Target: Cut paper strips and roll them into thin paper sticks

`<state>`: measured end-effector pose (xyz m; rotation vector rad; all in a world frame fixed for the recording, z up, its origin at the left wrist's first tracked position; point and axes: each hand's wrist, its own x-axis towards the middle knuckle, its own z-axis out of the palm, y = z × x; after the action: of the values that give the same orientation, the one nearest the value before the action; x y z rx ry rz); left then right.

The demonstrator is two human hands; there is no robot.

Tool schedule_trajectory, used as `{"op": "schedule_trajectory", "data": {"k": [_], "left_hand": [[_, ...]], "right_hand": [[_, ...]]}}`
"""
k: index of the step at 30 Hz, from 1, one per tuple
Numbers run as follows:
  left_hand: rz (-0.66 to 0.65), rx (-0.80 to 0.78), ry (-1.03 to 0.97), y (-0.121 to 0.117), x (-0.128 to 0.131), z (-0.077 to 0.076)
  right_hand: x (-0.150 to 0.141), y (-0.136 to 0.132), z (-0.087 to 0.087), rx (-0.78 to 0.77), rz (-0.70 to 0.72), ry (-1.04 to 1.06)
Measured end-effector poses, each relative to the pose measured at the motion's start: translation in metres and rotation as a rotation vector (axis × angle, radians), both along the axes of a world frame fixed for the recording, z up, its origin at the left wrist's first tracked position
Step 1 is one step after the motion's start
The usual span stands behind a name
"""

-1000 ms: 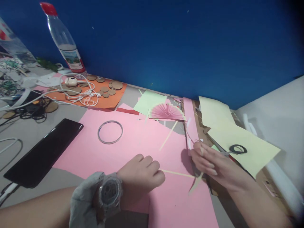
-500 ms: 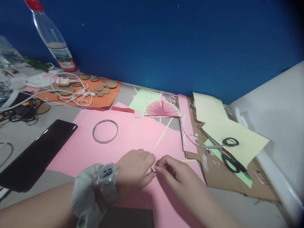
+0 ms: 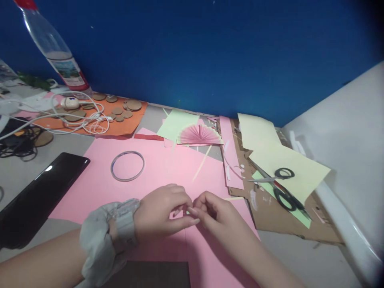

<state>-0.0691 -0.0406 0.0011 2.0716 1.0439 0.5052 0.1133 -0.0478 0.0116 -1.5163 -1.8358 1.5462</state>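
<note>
My left hand (image 3: 166,208), with a watch and a grey scrunchie at the wrist, has its fingers curled and its thumb reaching to the other hand's fingertips. My right hand (image 3: 217,216) pinches at the same spot, thumb against forefinger. A tiny bit of light green paper (image 3: 188,213) shows between the fingertips; most of it is hidden. Both hands are just above a large pink paper sheet (image 3: 168,168). Beyond them lie a thin pale strip (image 3: 202,164) and a pink pleated paper fan (image 3: 200,135). A grey ring (image 3: 127,181) rests on the sheet to the left.
Scissors (image 3: 285,196) lie on yellow paper and cardboard (image 3: 270,220) at the right. On the left are a black phone (image 3: 45,200), tangled white cables (image 3: 96,120), cardboard discs on orange paper (image 3: 129,126) and a bottle (image 3: 64,66). A blue partition (image 3: 210,60) stands behind.
My left hand has turned, so its curled fingers and thumb show more openly around the green bit. The fingertips stay together. The whole view has shifted slightly.
</note>
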Motion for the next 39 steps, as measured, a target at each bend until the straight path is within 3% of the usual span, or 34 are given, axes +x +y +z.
{"op": "schedule_trajectory", "data": {"k": [4,19,21,26,32,39], "left_hand": [[-0.024,-0.116,-0.14,0.003,-0.003,0.006],[0.025,-0.202,-0.093,0.001,0.0,0.01],[0.02,-0.183,-0.085,0.0,-0.001,0.01],[0.153,-0.015,0.077,0.0,-0.002,0.005],[0.059,0.071,0.23,0.004,-0.003,-0.004],[0.036,0.041,0.266,0.005,-0.005,-0.005]], "right_hand": [[0.003,0.0,0.005,-0.083,0.001,0.121],[0.006,0.002,0.012,-0.03,0.001,0.069],[0.006,0.002,0.013,-0.022,0.006,0.065],[0.004,0.004,0.015,0.028,0.021,-0.025],[-0.001,0.003,0.009,0.16,0.058,-0.169],[-0.004,0.004,0.007,0.152,0.075,-0.182]]}}
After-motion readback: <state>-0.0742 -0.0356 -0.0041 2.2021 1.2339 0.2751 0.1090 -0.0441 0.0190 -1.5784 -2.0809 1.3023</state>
